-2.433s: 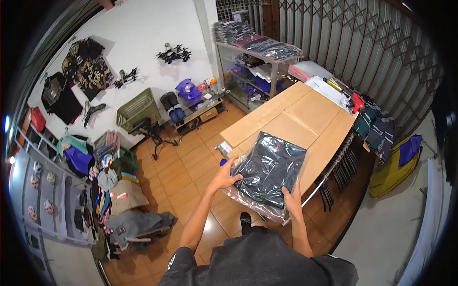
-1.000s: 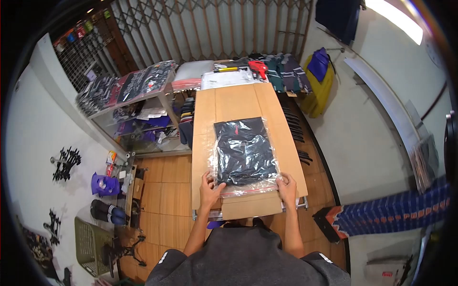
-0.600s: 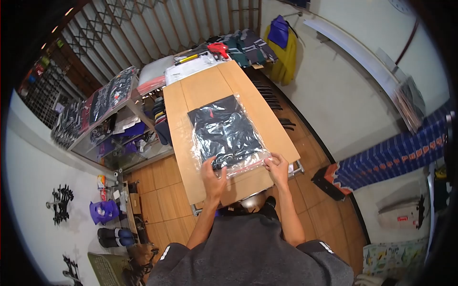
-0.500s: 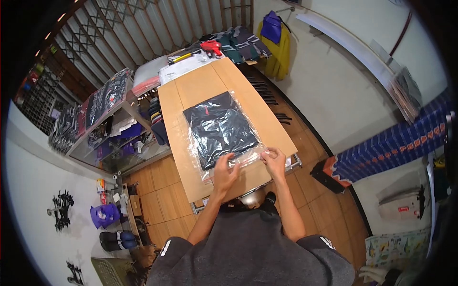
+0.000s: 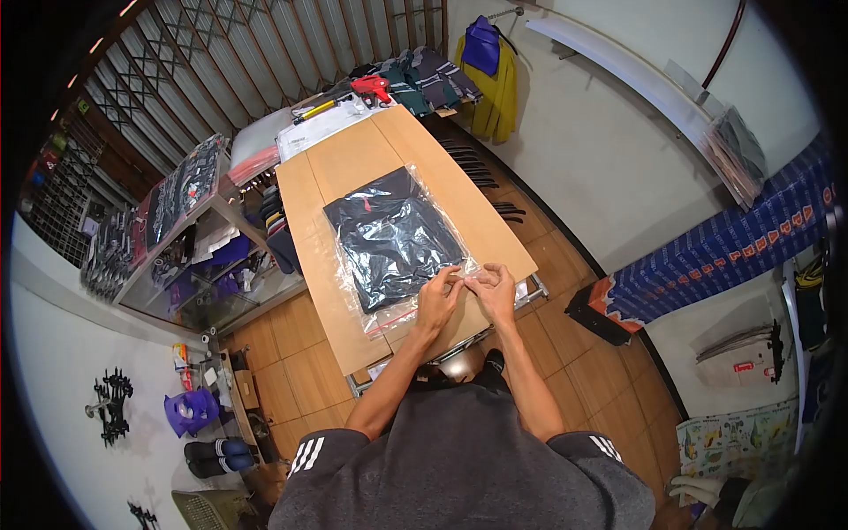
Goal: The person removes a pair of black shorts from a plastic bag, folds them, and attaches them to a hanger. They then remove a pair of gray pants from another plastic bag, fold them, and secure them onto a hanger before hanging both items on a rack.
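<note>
A clear plastic zip bag with a folded black garment inside lies flat on the long tan cardboard-covered table, its open mouth toward the person. Both hands meet at the near right corner of that mouth. The left hand and the right hand are almost touching, fingertips of each pressed together on the bag's edge, pinching the thin red-lined closure strip between thumb and fingers. Nothing else is held.

To my eye this is the sealing step: the garment is already fully in and squared up, and the strip is being started at one end. The part of the strip running left toward the table's near edge looks not yet pressed, though it is too fine to be sure. The next move would call for keeping the two lips aligned and running the pinch steadily along the whole mouth, with the bag kept flat so trapped air does not bulge it.

At the far end of the table sit white papers and a red tool.
</note>
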The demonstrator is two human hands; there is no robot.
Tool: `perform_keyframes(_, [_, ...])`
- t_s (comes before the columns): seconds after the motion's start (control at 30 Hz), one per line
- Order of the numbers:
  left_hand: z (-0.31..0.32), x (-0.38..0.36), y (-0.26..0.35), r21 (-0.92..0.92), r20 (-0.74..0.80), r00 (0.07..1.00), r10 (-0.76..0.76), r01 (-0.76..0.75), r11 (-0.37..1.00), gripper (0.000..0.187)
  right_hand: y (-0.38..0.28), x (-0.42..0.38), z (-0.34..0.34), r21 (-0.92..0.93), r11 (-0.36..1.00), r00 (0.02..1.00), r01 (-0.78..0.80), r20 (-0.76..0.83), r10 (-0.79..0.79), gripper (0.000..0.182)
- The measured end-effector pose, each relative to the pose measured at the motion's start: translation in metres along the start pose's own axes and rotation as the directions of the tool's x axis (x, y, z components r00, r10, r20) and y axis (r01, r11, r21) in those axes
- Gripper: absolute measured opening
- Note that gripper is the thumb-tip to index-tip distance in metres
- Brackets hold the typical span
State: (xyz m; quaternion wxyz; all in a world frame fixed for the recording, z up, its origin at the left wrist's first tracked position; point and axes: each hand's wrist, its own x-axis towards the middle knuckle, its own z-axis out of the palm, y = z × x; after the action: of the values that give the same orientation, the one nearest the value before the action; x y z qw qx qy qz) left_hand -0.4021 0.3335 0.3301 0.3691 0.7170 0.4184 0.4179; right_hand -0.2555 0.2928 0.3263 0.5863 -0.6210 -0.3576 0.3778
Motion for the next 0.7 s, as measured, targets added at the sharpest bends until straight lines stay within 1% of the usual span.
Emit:
perform_keyframes(0.03, [-0.001,0.0,0.002,-0.006,-0.003,1.0,-0.007,0.007,1.0,0.027,0.001,-0.001,0.0,0.003,1.0,1.0,0.022,0.009,-0.022,0.052])
perform_keyframes(0.13, [-0.002,-0.001,0.004,-0.023,-0.007,1.0,-0.025,0.025,0.999,0.028,0.003,-0.001,-0.003,0.036,0.999,0.999,0.02,0.038,-0.022,0.054])
perform_keyframes(0.33, [-0.004,-0.001,0.007,-0.047,-0.023,0.998,-0.053,0.051,0.998,0.028,0.011,0.002,-0.004,0.016,0.999,0.998,0.034,0.045,-0.034,0.05])
perform_keyframes(0.43, [-0.002,-0.002,0.004,-0.071,-0.039,0.998,-0.046,0.043,0.997,0.027,0.018,0.005,-0.003,0.072,0.997,0.998,0.032,0.054,-0.036,0.046])
perform_keyframes(0.53, [-0.003,-0.003,0.005,-0.072,-0.038,0.998,-0.049,0.046,0.996,0.026,0.019,0.005,-0.002,0.029,0.998,0.998,0.05,0.026,-0.05,0.037])
perform_keyframes(0.6, [-0.001,-0.003,0.002,-0.052,-0.03,0.999,-0.04,0.038,0.998,0.025,0.016,0.005,-0.002,0.034,0.999,0.999,-0.002,0.033,0.001,0.029])
perform_keyframes(0.63, [-0.001,-0.002,0.002,-0.027,-0.041,0.999,-0.008,0.007,1.0,0.025,0.015,0.005,-0.002,0.036,0.999,0.999,-0.028,0.037,0.027,0.025])
perform_keyframes(0.7, [0.0,-0.003,0.002,0.023,-0.062,0.996,0.057,-0.055,0.998,0.025,0.013,0.004,-0.001,0.062,0.998,0.999,-0.031,0.038,0.029,0.023])
